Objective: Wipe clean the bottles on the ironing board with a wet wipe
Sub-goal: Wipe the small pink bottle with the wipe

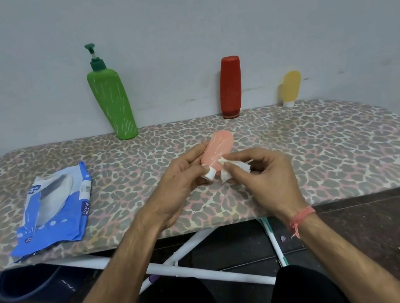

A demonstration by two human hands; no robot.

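My left hand (181, 184) holds a small pink bottle (217, 150) with a white cap, tilted with the cap end toward me, above the middle of the ironing board (318, 152). My right hand (263, 176) pinches a crumpled white wet wipe (228, 170) against the bottle's lower side near the cap. At the board's far edge, against the wall, stand a tall green pump bottle (113, 103), a red bottle (230, 86) standing on its cap, and a small yellow bottle (291, 88) on a white cap.
A blue and white wet wipe pack (53, 209) lies on the left part of the board. The board has a leopard-print cover and white metal legs (182, 268) below. A dark blue tub (27, 283) sits on the floor at lower left.
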